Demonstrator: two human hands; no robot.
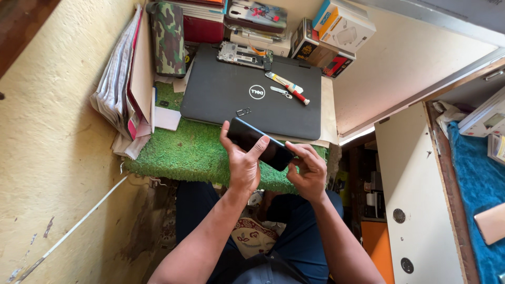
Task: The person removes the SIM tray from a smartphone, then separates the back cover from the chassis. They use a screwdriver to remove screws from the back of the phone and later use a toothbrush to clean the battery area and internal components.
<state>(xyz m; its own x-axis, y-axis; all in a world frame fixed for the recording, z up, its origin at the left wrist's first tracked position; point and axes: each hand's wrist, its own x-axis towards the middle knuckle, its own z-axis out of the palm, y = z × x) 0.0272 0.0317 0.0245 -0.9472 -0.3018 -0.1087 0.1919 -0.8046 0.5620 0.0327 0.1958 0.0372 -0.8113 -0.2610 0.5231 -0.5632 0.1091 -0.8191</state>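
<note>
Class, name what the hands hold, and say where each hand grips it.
A black phone. The left hand clasps its upper half, fingers wrapped over its face; the right hand pinches its lower end.

A closed black laptop [247, 97] lies on a patch of green artificial turf [184, 152] covering the tabletop. On its lid rest a red-and-white handled tool [289, 88], a small metal tweezer-like piece [281, 92] and a small metal clip [243, 111]. At the lid's far edge sits a bare circuit board [243, 55]. A camouflage fabric pouch [168, 37] stands beside a stack of papers [123, 79], with cardboard boxes [336, 31] behind.
</note>
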